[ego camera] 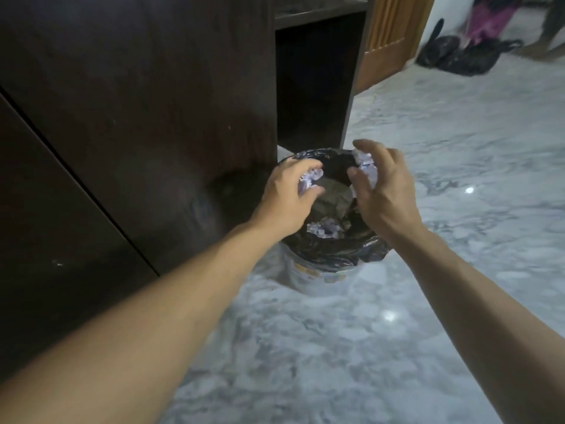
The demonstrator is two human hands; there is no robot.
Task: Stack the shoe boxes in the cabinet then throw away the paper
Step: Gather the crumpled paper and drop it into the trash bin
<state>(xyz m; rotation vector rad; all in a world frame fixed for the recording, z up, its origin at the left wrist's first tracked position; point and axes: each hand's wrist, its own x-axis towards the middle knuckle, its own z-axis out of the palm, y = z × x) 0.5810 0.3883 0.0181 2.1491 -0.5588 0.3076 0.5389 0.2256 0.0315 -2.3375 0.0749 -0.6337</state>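
A bin lined with a black bag [330, 255] stands on the marble floor beside the dark wooden cabinet [137, 102]. Both my hands hover over its mouth. My left hand [287, 197] is closed around a crumpled white paper [308, 180]. In my right hand [382, 191] is a second crumpled white paper [365, 166], with the fingers loosely curled around it. A third wad of white paper [324, 229] lies inside the bin on brownish rubbish. No shoe boxes are in view.
The cabinet's open lower compartment [315, 87] is dark, right behind the bin. A light wooden door [391, 38] stands ajar at the back. Black bags [464, 53] lie on the floor far right, near a person's legs. Pale marble floor [336, 347] stretches in front.
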